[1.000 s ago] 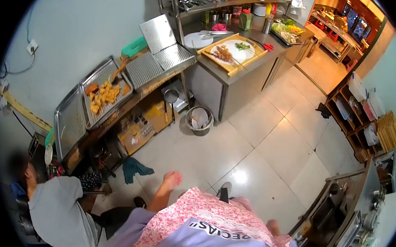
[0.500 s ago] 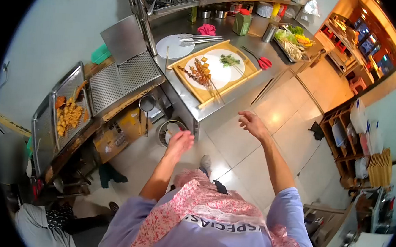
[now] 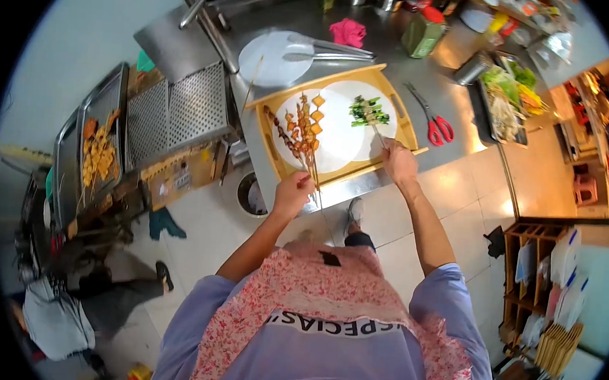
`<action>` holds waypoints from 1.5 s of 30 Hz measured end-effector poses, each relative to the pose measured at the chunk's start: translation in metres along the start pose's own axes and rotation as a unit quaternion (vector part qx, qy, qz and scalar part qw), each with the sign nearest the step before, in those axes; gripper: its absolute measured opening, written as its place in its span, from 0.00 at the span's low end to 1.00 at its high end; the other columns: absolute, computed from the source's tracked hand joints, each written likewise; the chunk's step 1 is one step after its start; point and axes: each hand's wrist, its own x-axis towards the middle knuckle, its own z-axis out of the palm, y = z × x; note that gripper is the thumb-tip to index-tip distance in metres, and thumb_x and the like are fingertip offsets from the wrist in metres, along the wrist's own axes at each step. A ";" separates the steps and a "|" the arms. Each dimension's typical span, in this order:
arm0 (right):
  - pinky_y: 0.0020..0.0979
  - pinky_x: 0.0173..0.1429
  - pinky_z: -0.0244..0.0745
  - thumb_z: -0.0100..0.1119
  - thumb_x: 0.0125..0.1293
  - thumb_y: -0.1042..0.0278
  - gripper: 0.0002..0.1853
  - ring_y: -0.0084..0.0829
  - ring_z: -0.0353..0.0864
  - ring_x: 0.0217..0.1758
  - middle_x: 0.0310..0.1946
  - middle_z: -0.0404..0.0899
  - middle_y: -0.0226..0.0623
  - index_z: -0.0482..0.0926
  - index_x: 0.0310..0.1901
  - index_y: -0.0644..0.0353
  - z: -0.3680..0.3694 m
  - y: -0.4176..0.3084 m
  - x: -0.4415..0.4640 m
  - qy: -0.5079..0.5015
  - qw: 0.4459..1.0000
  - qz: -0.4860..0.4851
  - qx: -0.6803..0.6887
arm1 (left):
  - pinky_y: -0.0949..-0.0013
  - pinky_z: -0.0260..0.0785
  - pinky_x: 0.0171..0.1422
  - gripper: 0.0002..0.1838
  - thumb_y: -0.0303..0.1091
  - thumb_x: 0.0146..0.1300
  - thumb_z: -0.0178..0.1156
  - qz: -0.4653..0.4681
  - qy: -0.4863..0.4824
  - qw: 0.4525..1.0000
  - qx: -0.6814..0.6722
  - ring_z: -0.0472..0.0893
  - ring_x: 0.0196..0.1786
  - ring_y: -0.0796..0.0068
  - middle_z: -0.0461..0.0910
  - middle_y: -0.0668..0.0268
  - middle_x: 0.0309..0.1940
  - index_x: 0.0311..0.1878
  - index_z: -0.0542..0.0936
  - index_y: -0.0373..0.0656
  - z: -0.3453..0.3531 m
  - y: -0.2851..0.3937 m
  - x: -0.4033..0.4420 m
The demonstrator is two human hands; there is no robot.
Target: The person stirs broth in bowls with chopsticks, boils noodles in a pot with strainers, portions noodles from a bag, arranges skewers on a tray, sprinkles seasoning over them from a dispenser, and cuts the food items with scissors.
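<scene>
pinching green skewers (image 3: 368, 112) by the sticks: right hand (image 3: 400, 163). fingers curled by browned skewers' (image 3: 303, 125) stick ends, hold unclear: left hand (image 3: 293, 194). both lots in yellow tray (image 3: 340, 78), centre of frame. beyond: red-handled scissors (image 3: 436, 125), right of tray; tongs (image 3: 335, 53) on round plate (image 3: 265, 59), upper centre.

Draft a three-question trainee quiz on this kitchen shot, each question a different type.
1. Which lies on the counter just right of the tray?
A) plate
B) scissors
C) red-lidded jar

2. True or false: the right hand is at the stick end of the skewered greens.

3. Fill the gap: the cloth beyond the tray is ____ in colour.

Key: 1 B; 2 true; 3 pink
</scene>
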 end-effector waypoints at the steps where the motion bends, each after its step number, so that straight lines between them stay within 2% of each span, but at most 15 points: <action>1: 0.45 0.41 0.75 0.53 0.60 0.65 0.16 0.49 0.80 0.36 0.36 0.81 0.48 0.75 0.50 0.52 0.002 0.003 0.011 -0.029 1.000 -0.011 -0.002 | 0.72 0.72 0.32 0.18 0.38 0.57 0.62 -0.010 0.027 0.999 -0.019 0.80 0.29 0.75 0.81 0.61 0.30 0.45 0.77 0.33 0.008 -0.007 0.004; 4: 0.46 0.40 0.75 0.54 0.58 0.66 0.17 0.50 0.80 0.34 0.34 0.81 0.48 0.73 0.51 0.52 0.010 0.010 0.023 -0.061 0.997 -0.032 0.027 | 0.69 0.73 0.36 0.18 0.38 0.55 0.64 0.029 0.095 0.989 0.113 0.81 0.31 0.71 0.82 0.59 0.30 0.43 0.78 0.35 0.024 0.012 0.002; 5: 0.47 0.38 0.74 0.55 0.56 0.69 0.18 0.51 0.80 0.32 0.30 0.80 0.48 0.70 0.51 0.52 0.009 0.014 0.025 -0.027 0.995 -0.044 0.082 | 0.67 0.72 0.39 0.16 0.37 0.55 0.64 -0.006 0.100 0.984 0.145 0.81 0.33 0.67 0.82 0.58 0.30 0.42 0.78 0.37 0.032 0.019 0.005; 8: 0.49 0.36 0.73 0.52 0.55 0.74 0.15 0.53 0.79 0.31 0.26 0.79 0.50 0.72 0.46 0.55 -0.010 0.018 0.035 -0.033 0.989 -0.057 0.131 | 0.67 0.72 0.39 0.14 0.35 0.56 0.63 -0.045 0.115 0.982 0.143 0.81 0.33 0.66 0.82 0.59 0.30 0.42 0.79 0.38 0.053 0.050 0.005; 9: 0.48 0.34 0.73 0.54 0.55 0.73 0.15 0.51 0.79 0.28 0.26 0.78 0.50 0.72 0.46 0.54 -0.001 0.028 0.040 -0.067 0.991 -0.086 0.073 | 0.66 0.72 0.39 0.13 0.35 0.57 0.62 -0.026 0.124 0.984 0.124 0.81 0.34 0.65 0.82 0.58 0.31 0.42 0.79 0.39 0.060 0.048 0.006; 12: 0.45 0.34 0.74 0.56 0.56 0.71 0.16 0.47 0.80 0.30 0.29 0.79 0.48 0.72 0.48 0.54 -0.010 0.036 0.047 -0.068 0.985 -0.136 0.080 | 0.65 0.72 0.39 0.12 0.35 0.57 0.61 -0.068 0.211 0.968 0.117 0.82 0.35 0.62 0.82 0.58 0.31 0.42 0.79 0.39 0.069 0.058 0.002; 13: 0.42 0.37 0.75 0.58 0.58 0.66 0.14 0.45 0.81 0.34 0.33 0.80 0.46 0.73 0.46 0.56 -0.021 0.029 0.050 -0.017 0.983 -0.163 0.079 | 0.63 0.72 0.40 0.12 0.35 0.58 0.60 -0.045 0.284 0.943 0.169 0.82 0.35 0.60 0.82 0.56 0.32 0.42 0.79 0.38 0.069 0.051 0.005; 16: 0.39 0.39 0.75 0.58 0.60 0.63 0.12 0.42 0.81 0.39 0.34 0.81 0.42 0.76 0.43 0.58 -0.002 0.018 0.047 -0.138 0.948 -0.177 0.226 | 0.66 0.73 0.39 0.14 0.35 0.60 0.60 -0.083 0.322 0.915 0.229 0.81 0.33 0.66 0.82 0.57 0.32 0.45 0.79 0.37 0.056 0.024 0.009; 19: 0.32 0.35 0.74 0.57 0.62 0.59 0.14 0.33 0.81 0.32 0.31 0.82 0.38 0.78 0.41 0.61 0.034 -0.016 0.045 -0.352 0.845 -0.182 0.361 | 0.71 0.73 0.37 0.14 0.35 0.61 0.59 -0.130 0.253 0.950 0.130 0.80 0.31 0.73 0.81 0.59 0.29 0.44 0.78 0.34 0.050 -0.002 0.024; 21: 0.29 0.30 0.72 0.57 0.63 0.57 0.14 0.27 0.80 0.26 0.25 0.81 0.36 0.78 0.39 0.61 0.032 -0.050 0.044 -0.555 0.747 0.035 0.365 | 0.76 0.70 0.32 0.12 0.32 0.61 0.59 -0.171 0.213 0.961 0.048 0.78 0.30 0.79 0.81 0.61 0.28 0.41 0.78 0.32 0.053 0.007 0.027; 27: 0.29 0.23 0.71 0.56 0.64 0.60 0.12 0.23 0.76 0.18 0.18 0.77 0.35 0.76 0.34 0.62 0.032 -0.064 0.028 -0.464 0.815 -0.049 0.344 | 0.75 0.64 0.23 0.09 0.28 0.59 0.61 -0.098 0.227 0.965 -0.093 0.74 0.24 0.80 0.79 0.64 0.29 0.41 0.77 0.33 0.072 0.013 0.029; 30: 0.24 0.15 0.62 0.54 0.67 0.67 0.09 0.20 0.70 0.14 0.17 0.72 0.31 0.71 0.32 0.63 0.030 -0.055 0.026 -0.463 0.804 -0.047 0.371 | 0.77 0.58 0.20 0.10 0.29 0.60 0.61 -0.220 0.172 0.920 -0.275 0.70 0.20 0.83 0.77 0.67 0.27 0.42 0.75 0.35 0.071 0.034 0.024; 39: 0.24 0.15 0.64 0.56 0.65 0.68 0.08 0.21 0.71 0.14 0.15 0.72 0.32 0.73 0.36 0.65 0.021 -0.015 0.010 -0.366 0.850 -0.011 0.379 | 0.78 0.54 0.18 0.09 0.33 0.61 0.61 -0.157 0.170 0.954 -0.189 0.67 0.17 0.85 0.75 0.70 0.21 0.37 0.77 0.36 0.073 0.025 0.025; 42: 0.32 0.24 0.72 0.59 0.61 0.64 0.10 0.30 0.77 0.17 0.20 0.78 0.39 0.75 0.34 0.63 0.020 -0.014 0.013 -0.402 0.851 0.021 0.338 | 0.78 0.54 0.18 0.09 0.34 0.60 0.62 -0.187 0.125 0.957 -0.186 0.66 0.17 0.85 0.76 0.70 0.20 0.33 0.79 0.36 0.073 0.032 0.029; 45: 0.36 0.29 0.73 0.58 0.61 0.61 0.12 0.35 0.78 0.18 0.19 0.78 0.39 0.76 0.34 0.63 0.025 -0.013 0.008 -0.179 0.933 -0.112 0.293 | 0.77 0.53 0.18 0.09 0.33 0.59 0.62 -0.177 0.126 0.955 -0.202 0.65 0.17 0.86 0.75 0.70 0.20 0.31 0.79 0.37 0.079 0.028 0.032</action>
